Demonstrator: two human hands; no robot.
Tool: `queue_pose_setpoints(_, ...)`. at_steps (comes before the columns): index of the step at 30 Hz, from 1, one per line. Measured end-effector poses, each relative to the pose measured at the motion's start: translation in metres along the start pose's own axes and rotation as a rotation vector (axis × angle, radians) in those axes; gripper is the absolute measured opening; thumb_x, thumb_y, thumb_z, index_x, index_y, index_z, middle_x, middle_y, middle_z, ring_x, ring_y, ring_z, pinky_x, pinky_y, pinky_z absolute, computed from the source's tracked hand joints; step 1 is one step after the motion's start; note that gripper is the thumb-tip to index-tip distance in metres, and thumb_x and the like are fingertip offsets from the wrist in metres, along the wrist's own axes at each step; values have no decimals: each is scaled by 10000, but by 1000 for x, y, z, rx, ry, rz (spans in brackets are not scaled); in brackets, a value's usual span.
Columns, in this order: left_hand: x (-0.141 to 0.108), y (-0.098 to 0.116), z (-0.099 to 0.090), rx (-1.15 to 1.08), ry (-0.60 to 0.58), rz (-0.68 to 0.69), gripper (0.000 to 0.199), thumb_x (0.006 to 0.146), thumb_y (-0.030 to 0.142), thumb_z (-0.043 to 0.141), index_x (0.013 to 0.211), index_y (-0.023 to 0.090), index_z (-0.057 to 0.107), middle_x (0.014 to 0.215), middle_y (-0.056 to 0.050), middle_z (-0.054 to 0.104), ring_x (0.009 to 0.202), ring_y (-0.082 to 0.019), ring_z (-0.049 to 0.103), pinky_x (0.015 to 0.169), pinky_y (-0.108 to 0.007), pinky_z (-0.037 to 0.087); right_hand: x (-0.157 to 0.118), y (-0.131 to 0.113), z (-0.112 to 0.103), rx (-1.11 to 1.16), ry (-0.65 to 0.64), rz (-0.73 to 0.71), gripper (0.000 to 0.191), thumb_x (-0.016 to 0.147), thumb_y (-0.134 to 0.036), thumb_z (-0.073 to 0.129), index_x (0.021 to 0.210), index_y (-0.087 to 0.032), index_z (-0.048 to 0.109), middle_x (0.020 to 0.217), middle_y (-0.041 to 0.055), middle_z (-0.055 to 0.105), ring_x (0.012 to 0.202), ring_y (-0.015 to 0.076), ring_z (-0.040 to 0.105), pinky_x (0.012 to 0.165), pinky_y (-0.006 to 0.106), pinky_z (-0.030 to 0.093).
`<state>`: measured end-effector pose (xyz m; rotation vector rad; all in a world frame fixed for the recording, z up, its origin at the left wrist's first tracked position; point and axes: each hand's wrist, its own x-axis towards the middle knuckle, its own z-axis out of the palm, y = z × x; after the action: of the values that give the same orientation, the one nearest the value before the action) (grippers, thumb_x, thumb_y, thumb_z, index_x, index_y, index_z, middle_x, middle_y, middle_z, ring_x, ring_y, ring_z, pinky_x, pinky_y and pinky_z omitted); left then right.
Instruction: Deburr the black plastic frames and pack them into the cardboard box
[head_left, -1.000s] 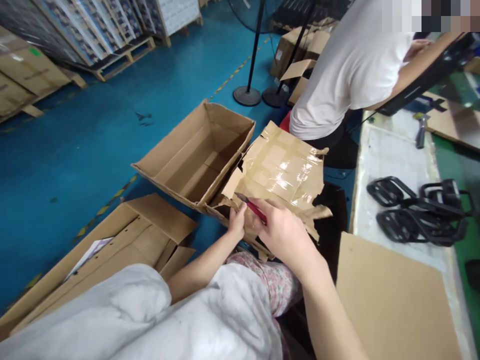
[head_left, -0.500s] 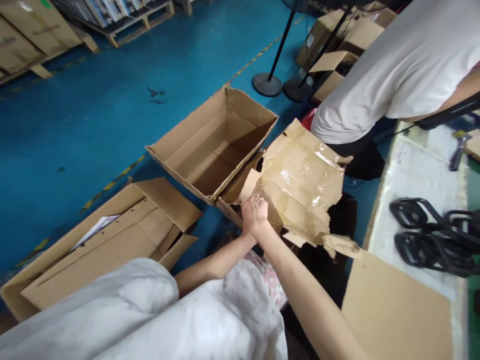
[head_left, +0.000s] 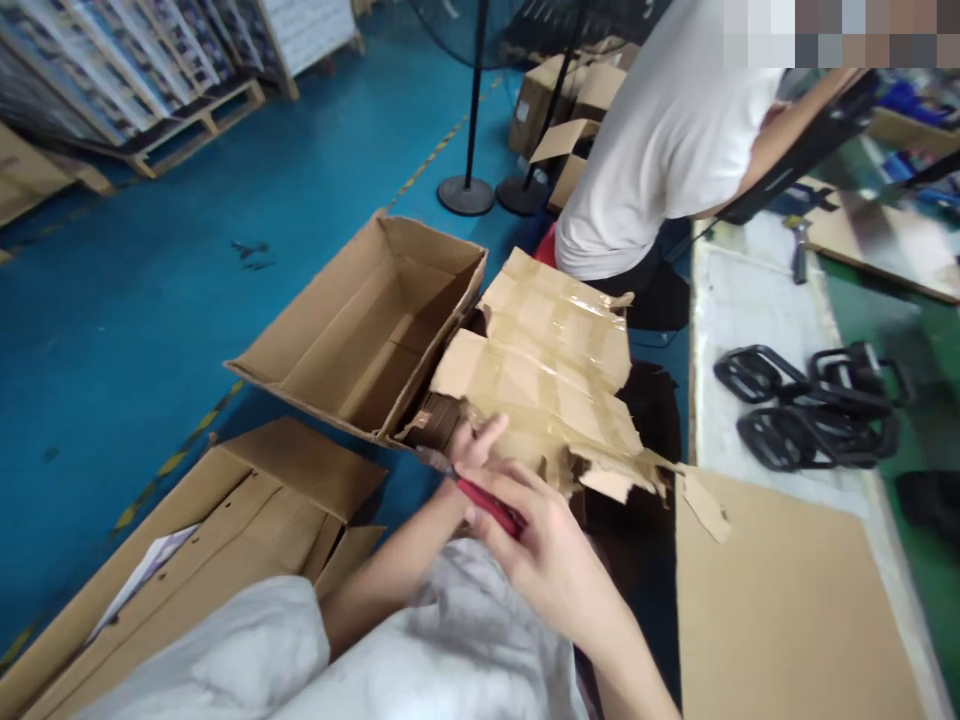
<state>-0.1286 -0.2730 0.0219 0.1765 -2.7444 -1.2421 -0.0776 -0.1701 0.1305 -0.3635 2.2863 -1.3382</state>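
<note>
The right hand (head_left: 538,560) grips a red utility knife (head_left: 487,505) just beside the left hand (head_left: 471,450), which rests open on the taped cardboard flap (head_left: 544,390) at the box (head_left: 360,340); keep the blade angled away from that hand.

No legible text, label, brand or number found in this view. A printed sheet (head_left: 142,565) lying in the flattened carton (head_left: 225,520) at near left carries markings too small to read. The stacked printed cartons (head_left: 127,60) on pallets at far left show patterns, with nothing readable. The tape-covered cardboard sheet (head_left: 547,370) at centre bears no readable print. The red-handled utility knife (head_left: 487,505) shows no readable marking. Small marks on the white panel (head_left: 304,25) at far left are indistinct.
</note>
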Motion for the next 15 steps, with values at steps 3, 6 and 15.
queue_pose_setpoints(3, 51, 2, -29, -723, -30, -124, 263, 993, 295, 544, 985, 145, 761, 823, -72, 757, 842, -249, 748, 929, -404, 608, -49, 12, -14, 355, 17, 12, 368, 994, -392, 661, 1360, -419, 685, 1270, 58, 672, 1128, 234, 676, 1005, 383, 557)
queue_pose_setpoints(6, 112, 22, -43, -1249, -171, -314, 174, 859, 256, 697, 986, 139, 708, 922, -86, 771, 861, -225, 755, 877, -359, 635, -81, 48, -8, 503, 138, 55, 353, 976, -397, 694, 1325, -357, 721, 1294, 67, 680, 1200, 247, 651, 1092, 410, 499)
queue_pose_setpoints(15, 121, 26, -52, -1018, -163, -502, 109, 861, 236, 581, 864, 145, 642, 728, -36, 721, 571, -133, 657, 494, -197, 547, -111, 149, 30, 1260, 714, 308, 532, 854, -481, 777, 1322, -280, 626, 1122, 70, 740, 573, 108, 568, 450, 238, 426)
